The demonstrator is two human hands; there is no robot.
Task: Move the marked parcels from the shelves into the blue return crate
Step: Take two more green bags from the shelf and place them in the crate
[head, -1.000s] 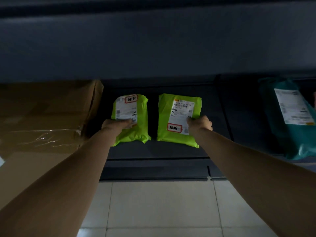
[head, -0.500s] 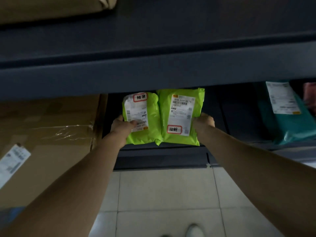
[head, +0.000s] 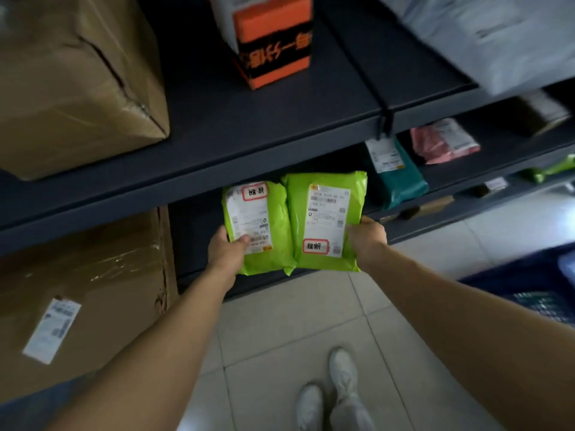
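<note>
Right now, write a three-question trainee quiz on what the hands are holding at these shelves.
1. True or false: each hand grips one lime-green mailer bag.
2. Which item stands on the shelf above the bags? A) orange-and-black box B) glass jar C) red bucket
3. Fill in: each bag's white shipping label carries a small sticker outlined in ____.

Key
1. True: the left hand holds the left green mailer, the right hand holds the right green mailer, edges touching.
2. A: the orange-and-black box stands on the upper shelf.
3. Red: see the red-outlined sticker.
</note>
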